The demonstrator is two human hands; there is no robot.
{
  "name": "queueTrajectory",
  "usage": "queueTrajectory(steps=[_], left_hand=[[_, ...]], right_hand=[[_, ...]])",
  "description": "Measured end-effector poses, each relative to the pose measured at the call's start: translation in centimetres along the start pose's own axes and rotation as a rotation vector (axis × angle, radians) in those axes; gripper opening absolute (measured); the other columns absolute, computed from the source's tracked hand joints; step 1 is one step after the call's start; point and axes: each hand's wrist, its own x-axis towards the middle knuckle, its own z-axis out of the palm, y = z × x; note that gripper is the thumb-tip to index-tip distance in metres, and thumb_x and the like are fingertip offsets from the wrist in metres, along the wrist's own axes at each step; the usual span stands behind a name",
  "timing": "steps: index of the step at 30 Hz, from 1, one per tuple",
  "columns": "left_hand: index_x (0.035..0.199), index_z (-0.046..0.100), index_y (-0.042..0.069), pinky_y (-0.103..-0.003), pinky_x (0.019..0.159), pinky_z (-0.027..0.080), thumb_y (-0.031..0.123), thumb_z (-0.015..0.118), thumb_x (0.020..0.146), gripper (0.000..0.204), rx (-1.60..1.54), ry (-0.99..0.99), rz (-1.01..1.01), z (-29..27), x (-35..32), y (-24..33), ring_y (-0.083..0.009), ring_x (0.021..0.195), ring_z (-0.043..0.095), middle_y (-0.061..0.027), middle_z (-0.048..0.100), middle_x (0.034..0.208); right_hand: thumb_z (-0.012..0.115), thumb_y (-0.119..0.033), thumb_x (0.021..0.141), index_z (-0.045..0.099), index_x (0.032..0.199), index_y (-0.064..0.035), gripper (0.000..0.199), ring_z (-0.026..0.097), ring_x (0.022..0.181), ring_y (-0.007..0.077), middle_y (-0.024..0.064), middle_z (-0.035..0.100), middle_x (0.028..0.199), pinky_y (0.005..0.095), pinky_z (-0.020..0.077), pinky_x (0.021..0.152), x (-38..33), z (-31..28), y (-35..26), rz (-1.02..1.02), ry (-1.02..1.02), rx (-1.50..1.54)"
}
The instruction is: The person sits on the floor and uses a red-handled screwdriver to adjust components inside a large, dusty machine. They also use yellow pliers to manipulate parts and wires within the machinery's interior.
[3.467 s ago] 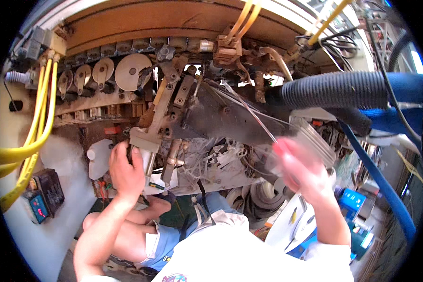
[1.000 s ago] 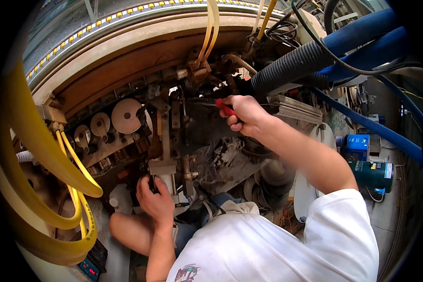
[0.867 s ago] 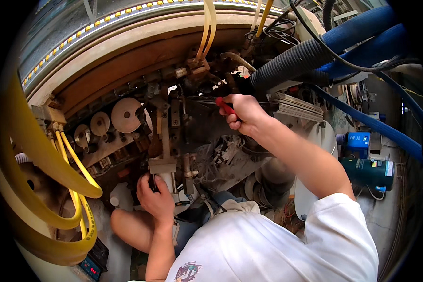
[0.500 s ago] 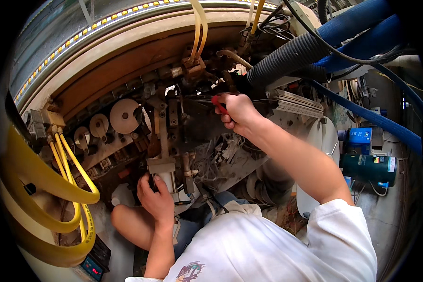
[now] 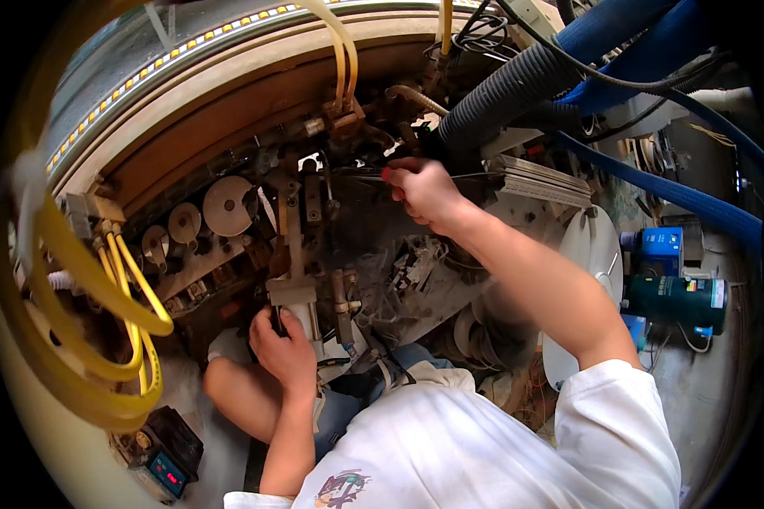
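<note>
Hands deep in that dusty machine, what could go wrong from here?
The right hand holds a red-handled tool among cramped, dust-coated metal parts; a slip could jam knuckles against them. The left hand grips a pale upright metal bracket, which may pinch fingers if it shifts. Looped yellow hoses hang close and could snag an arm.

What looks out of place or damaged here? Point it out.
Nothing is plainly broken. The machine's inner parts lie under grey dust and tangled strands. The right hand holds a red-handled tool there; the left hand grips a pale bracket.
</note>
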Motion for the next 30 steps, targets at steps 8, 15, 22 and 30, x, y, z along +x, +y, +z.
queueTrajectory(steps=[8, 15, 22, 30], left_hand=[[0.113, 0.066, 0.001, -0.048, 0.094, 0.048, 0.02, 0.064, 0.097, 0.025, 0.016, 0.112, 0.02, 0.4, 0.0, -0.4, -0.0409, 0.107, 0.063, -0.0193, 0.069, 0.113], [0.11, 0.068, 0.001, -0.048, 0.093, 0.049, 0.02, 0.064, 0.096, 0.023, -0.018, 0.113, -0.011, 0.6, -0.2, -0.2, -0.041, 0.106, 0.063, -0.0188, 0.069, 0.113], [0.11, 0.068, 0.001, -0.048, 0.092, 0.05, 0.021, 0.065, 0.096, 0.024, -0.007, 0.108, -0.003, 0.5, -0.2, -0.3, -0.0413, 0.106, 0.064, -0.0193, 0.069, 0.113], [0.111, 0.068, -0.002, -0.046, 0.089, 0.05, 0.021, 0.064, 0.098, 0.026, -0.002, 0.152, 0.061, 0.1, 0.2, -0.5, -0.04, 0.102, 0.064, -0.0204, 0.069, 0.109]], right_hand=[[0.063, -0.021, 0.098, 0.063, 0.102, -0.0128, 0.009, 0.035, 0.046, 0.0078, -0.0002, 0.053, 0.074, 0.0281, 0.0246, 0.041, 0.9, -2.0, 0.1, 0.06, -0.128, 0.05], [0.059, -0.019, 0.098, 0.062, 0.102, -0.0106, 0.009, 0.035, 0.047, 0.0084, 0.0018, 0.053, 0.075, 0.0271, 0.0256, 0.042, 0.1, -0.3, -1.4, 0.107, -0.086, 0.039], [0.062, -0.021, 0.098, 0.059, 0.132, -0.0057, 0.037, 0.036, 0.046, 0.0085, 0.0049, 0.058, 0.082, 0.0274, 0.026, 0.04, -0.7, 1.8, -3.7, 0.067, -0.246, -0.155], [0.055, -0.017, 0.098, 0.059, 0.131, -0.004, 0.036, 0.038, 0.046, 0.0104, 0.0091, 0.061, 0.086, 0.0294, 0.0284, 0.04, -3.3, -2.0, -3.8, 0.084, -0.084, -0.07]])
